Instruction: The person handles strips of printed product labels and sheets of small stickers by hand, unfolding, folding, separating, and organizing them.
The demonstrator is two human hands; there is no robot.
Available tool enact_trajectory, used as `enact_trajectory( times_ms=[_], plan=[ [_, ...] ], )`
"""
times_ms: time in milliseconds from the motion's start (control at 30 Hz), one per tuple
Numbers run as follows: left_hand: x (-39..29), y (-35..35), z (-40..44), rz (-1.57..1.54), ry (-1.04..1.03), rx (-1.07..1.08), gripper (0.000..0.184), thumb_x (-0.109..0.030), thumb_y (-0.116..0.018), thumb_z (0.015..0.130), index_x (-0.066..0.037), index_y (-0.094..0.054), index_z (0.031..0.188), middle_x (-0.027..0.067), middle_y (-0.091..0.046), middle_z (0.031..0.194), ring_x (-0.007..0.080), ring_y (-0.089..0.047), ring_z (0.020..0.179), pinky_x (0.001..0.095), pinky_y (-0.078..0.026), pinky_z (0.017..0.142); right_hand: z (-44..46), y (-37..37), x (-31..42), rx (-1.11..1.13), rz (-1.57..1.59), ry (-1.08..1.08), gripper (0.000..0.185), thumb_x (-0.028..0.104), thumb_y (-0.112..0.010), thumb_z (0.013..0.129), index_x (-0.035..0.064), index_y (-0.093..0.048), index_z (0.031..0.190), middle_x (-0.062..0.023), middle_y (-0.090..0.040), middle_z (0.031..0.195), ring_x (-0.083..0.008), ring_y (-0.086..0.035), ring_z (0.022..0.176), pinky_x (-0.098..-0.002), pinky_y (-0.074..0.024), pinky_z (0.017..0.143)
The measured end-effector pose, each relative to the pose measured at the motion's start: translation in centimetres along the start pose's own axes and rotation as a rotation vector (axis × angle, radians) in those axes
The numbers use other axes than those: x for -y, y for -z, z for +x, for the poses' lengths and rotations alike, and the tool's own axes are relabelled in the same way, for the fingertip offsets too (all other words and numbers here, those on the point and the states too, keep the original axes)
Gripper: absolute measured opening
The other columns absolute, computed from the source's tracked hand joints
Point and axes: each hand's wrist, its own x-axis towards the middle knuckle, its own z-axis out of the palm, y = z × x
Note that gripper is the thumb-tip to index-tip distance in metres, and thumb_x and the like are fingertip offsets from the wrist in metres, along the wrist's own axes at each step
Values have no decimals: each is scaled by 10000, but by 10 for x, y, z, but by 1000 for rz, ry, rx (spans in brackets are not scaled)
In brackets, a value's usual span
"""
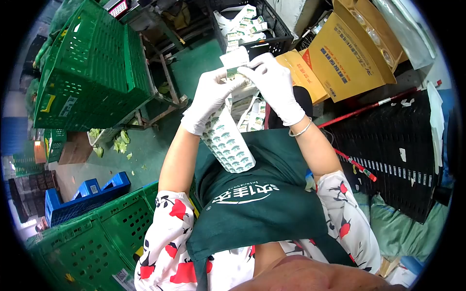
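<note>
Both hands wear white gloves and meet in front of the green apron. My left hand is closed, thumb and fingers pinching a white strip of labels with green printing. A long length of it hangs down over the apron. My right hand also pinches the upper part, where a white and green piece sticks up between the fingertips. Behind and below the hands, more printed strips show partly; the gloves hide the rest. Beyond the hands, a black crate holds a heap of similar strips.
Green crates stand on a metal frame at left, with another green crate lower left. A blue pallet lies nearby. Cardboard boxes, a red pole and stacked black crates are at right. Leaf scraps litter the floor.
</note>
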Motion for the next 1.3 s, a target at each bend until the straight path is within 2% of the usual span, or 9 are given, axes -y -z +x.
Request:
enact_trajectory(
  times_ms=[67, 167, 267, 533, 767, 833, 1000, 1133, 1300],
  plan=[
    [3, 4, -2, -21, -8, 1, 285, -135, -710, 904, 14, -695, 1147, 39, -717, 1005, 71, -637, 879, 234, -521, 802, 2, 3, 0, -45, -145, 15, 373, 383, -767, 844, 21, -692, 897, -68, -681, 748, -120, -665, 705, -280, -526, 661],
    [-7, 6, -8, 65, -3, 16, 302, -174, -706, 913, 7, -692, 1156, 38, -718, 993, 69, -635, 861, 238, -518, 801, 4, 17, 5, 344, 450, -133, 244, 271, -712, 896, 37, -659, 847, 33, -538, 631, -26, -462, 587, -214, -381, 546],
    [-2, 18, 2, -158, 51, -66, 287, -178, -691, 923, 37, -684, 1113, 59, -710, 1012, 85, -645, 874, 250, -521, 792, -7, 31, 12, 603, 213, -35, 210, 264, -658, 930, 62, -698, 883, 27, -564, 651, -27, -464, 581, -206, -382, 549],
    [0, 2, -3, -32, -43, 13, 307, -140, -707, 906, 19, -676, 1166, 56, -718, 1033, 82, -642, 901, 252, -526, 825, -1, 17, 9, 63, 426, -25, 200, 175, -694, 911, 21, -661, 1034, -11, -668, 854, -40, -590, 738, -203, -488, 661],
    [-1, -1, -9, 37, -30, 15, 308, -161, -718, 902, 3, -688, 1161, 33, -707, 1038, 65, -625, 884, 236, -519, 796, 1, 3, 7, -252, -200, 169, 388, 252, -784, 826, 52, -603, 1105, -76, -681, 830, -167, -680, 750, -306, -536, 681],
    [-11, -3, -12, 1, -28, -3, 302, -156, -708, 908, 9, -686, 1160, 35, -703, 1047, 66, -624, 900, 234, -515, 807, 2, 12, 5, 153, 250, 11, 251, 242, -758, 863, 42, -646, 967, 1, -634, 760, -67, -547, 647, -227, -457, 613],
    [-10, 13, -2, -233, 8, -87, 295, -112, -678, 920, 42, -660, 1171, 53, -701, 1072, 80, -626, 936, 235, -503, 840, -12, 42, 19, 607, 241, -90, 194, 212, -727, 889, 52, -663, 978, 10, -651, 778, -29, -543, 653, -205, -431, 598],
    [-7, 8, -2, -49, -54, -35, 334, -100, -682, 906, 44, -652, 1206, 58, -704, 1094, 82, -615, 958, 252, -497, 866, -6, 33, 5, 95, 302, 68, 262, 118, -737, 864, 17, -653, 1090, -56, -678, 1018, -110, -633, 928, -266, -497, 862],
    [2, -1, -5, 25, -55, 56, 341, -141, -685, 893, -1, -666, 1204, 20, -696, 1050, 61, -604, 854, 238, -500, 793, 2, 18, 13, -17, 275, 112, 287, 68, -737, 833, 7, -628, 1092, -77, -677, 1038, -135, -644, 939, -285, -517, 849]
  ],
)
